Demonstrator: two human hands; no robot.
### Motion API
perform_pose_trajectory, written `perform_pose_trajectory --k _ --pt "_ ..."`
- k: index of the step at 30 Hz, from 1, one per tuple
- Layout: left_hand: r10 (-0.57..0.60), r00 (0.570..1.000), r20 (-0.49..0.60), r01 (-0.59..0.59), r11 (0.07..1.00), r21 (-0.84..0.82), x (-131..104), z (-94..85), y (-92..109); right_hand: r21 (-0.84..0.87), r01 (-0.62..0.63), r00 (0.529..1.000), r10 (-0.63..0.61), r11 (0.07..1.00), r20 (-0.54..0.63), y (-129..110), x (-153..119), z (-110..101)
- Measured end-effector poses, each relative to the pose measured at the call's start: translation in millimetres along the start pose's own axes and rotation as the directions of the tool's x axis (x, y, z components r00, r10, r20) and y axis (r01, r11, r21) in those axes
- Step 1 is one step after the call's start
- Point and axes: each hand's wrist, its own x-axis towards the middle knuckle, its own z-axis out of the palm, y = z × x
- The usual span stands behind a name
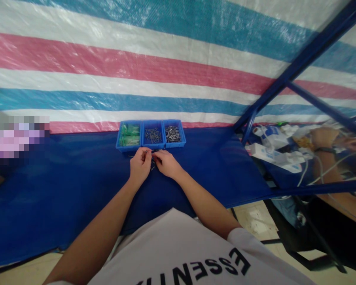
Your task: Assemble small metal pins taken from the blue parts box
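My left hand [141,163] and my right hand [167,163] meet over the blue table, just in front of three blue bins. Both hands are closed, fingertips pinched close together. A small dark slim piece [155,151] shows between them; its kind is too small to tell. Thin metal pins [152,168] lie on the table below the fingers, partly hidden. Green and clear packets [130,134] fill the left bin. Long thin metal pins, like nails or screws [153,135], are in the middle bin, and shorter metal ones [172,134] in the right bin.
A striped plastic sheet [166,75] hangs behind the blue table [207,170]. A blue metal frame [273,93] rises on the right. Beyond it, a co-worker's arms [328,158] are among white boxes [274,156] and cables. A pixelated patch covers the far left.
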Motion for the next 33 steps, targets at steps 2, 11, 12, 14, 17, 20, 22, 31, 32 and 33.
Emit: perform_pose_trajectory --k 2,11,12,14,17,20,22,31,32,33 --pt "-0.002 1.000 0.001 0.002 1.000 0.001 0.1 0.1 -0.4 0.000 -0.003 1.000 0.003 1.000 0.005 -0.5 0.2 -0.3" --pt "0.000 1.000 0.006 -0.001 1.000 0.024 -0.2 0.0 1.2 -0.001 -0.007 1.000 0.007 1.000 0.002 -0.9 1.6 -0.5" --pt "0.001 1.000 0.006 -0.001 1.000 0.025 -0.2 -0.1 1.6 -0.004 -0.007 1.000 0.007 1.000 -0.001 -0.9 1.7 -0.5" --pt "0.001 1.000 0.014 -0.001 1.000 0.027 -0.2 -0.3 1.8 -0.008 -0.007 1.000 0.007 1.000 -0.008 -1.2 1.9 -0.6" --pt "0.002 1.000 0.021 -0.003 1.000 0.028 0.2 -0.3 0.8 -0.004 -0.015 1.000 0.015 1.000 -0.006 -2.3 2.0 -1.0" --pt "0.006 1.000 0.020 -0.006 1.000 0.026 0.6 0.1 -0.7 -0.005 -0.034 0.999 0.034 0.999 -0.002 -3.1 1.9 -1.6" --pt "0.006 1.000 0.023 -0.006 1.000 0.022 0.6 0.5 -1.3 -0.010 -0.046 0.999 0.046 0.999 -0.005 -3.1 1.8 -1.8" --pt "0.005 1.000 0.016 -0.005 1.000 0.018 0.4 0.5 -1.4 0.009 -0.133 0.989 0.133 0.991 -0.059 -2.9 1.5 -2.4" --pt "0.004 1.000 0.015 -0.004 1.000 0.019 0.4 0.5 -1.5 0.008 -0.138 0.989 0.138 0.990 -0.060 -3.1 1.5 -2.7" --pt "0.003 1.000 0.015 -0.003 1.000 0.019 0.4 0.4 -1.5 0.004 -0.138 0.989 0.138 0.990 -0.058 -3.4 1.5 -3.1"
